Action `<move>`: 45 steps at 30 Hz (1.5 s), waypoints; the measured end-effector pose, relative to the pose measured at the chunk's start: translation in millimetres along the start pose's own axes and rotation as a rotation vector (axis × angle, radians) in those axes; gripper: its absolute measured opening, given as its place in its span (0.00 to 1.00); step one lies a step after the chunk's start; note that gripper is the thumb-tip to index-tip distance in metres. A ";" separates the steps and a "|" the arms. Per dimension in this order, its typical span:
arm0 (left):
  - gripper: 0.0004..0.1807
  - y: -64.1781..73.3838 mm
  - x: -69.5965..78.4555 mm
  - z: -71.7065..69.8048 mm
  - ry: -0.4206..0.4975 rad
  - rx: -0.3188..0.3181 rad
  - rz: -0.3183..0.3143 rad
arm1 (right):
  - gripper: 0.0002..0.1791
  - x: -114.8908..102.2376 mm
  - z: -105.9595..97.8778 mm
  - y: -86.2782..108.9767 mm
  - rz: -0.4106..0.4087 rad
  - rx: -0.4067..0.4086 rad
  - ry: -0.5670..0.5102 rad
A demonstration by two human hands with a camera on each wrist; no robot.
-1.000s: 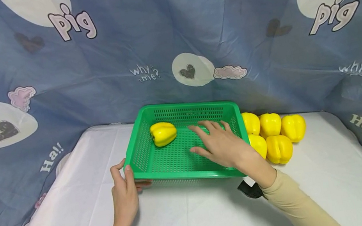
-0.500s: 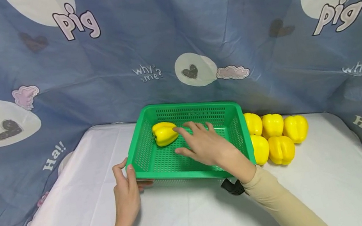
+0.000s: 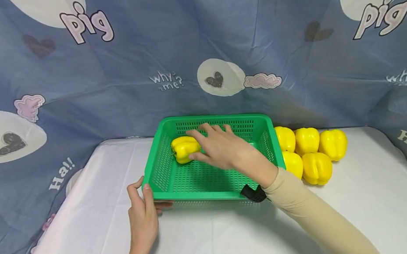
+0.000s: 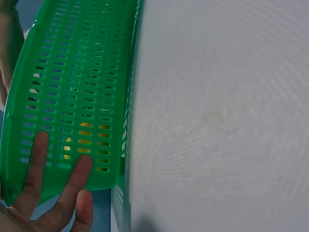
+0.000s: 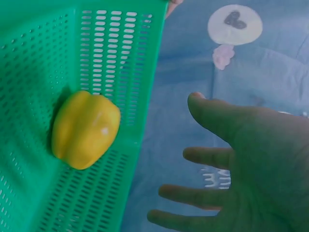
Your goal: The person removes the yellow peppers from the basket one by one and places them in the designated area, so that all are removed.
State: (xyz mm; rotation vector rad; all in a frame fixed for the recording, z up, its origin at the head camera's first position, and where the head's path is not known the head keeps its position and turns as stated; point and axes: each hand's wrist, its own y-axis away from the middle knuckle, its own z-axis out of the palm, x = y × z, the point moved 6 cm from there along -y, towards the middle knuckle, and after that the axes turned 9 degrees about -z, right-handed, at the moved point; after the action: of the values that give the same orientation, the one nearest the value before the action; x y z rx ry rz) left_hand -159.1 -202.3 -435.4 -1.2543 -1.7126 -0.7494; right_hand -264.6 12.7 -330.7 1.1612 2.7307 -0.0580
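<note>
A green perforated plastic basket (image 3: 202,195) sits on the white-covered table, with one yellow bell pepper (image 3: 184,150) lying in its left part. At the basket's near left corner, my left hand (image 3: 142,219) grips the rim. The left wrist view shows its fingers (image 4: 78,179) against the slotted outer wall, and yellow shows through the slots. My right hand (image 3: 222,146) hovers over the basket, fingers spread and holding nothing, its thumb and index finger overlapping the pepper's right end in the head view. In the right wrist view a gap separates that hand from the pepper (image 5: 86,130).
Several more yellow bell peppers (image 3: 317,169) stand in a cluster just right of the basket. A blue printed cloth (image 3: 129,59) hangs behind the table, close to the basket's far side. The white tablecloth (image 3: 207,250) stretches in front.
My right hand has moved left across the basket to the pepper inside. The left hand keeps its grip on the corner, and the peppers have stayed in place.
</note>
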 end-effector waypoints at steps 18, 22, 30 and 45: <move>0.27 -0.6 3.5 2.1 -0.012 0.003 -0.005 | 0.38 6.9 13.8 -51.4 0.017 -0.085 -0.059; 0.26 -0.4 3.5 3.1 -0.003 -0.007 -0.003 | 0.38 12.1 20.9 -60.0 0.038 -0.106 -0.053; 0.26 -1.1 3.5 1.0 -0.007 -0.004 0.009 | 0.41 13.9 38.1 -72.9 0.047 -0.153 -0.019; 0.25 0.1 0.7 -0.5 -0.002 0.002 0.004 | 0.50 8.3 56.8 -88.6 -0.033 -0.190 0.051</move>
State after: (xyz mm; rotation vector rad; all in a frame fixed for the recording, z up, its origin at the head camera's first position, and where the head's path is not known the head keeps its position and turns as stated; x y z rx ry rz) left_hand -158.9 -202.4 -434.5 -1.2568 -1.7116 -0.7449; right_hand -325.7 -48.9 -390.9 1.0797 2.7276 0.2249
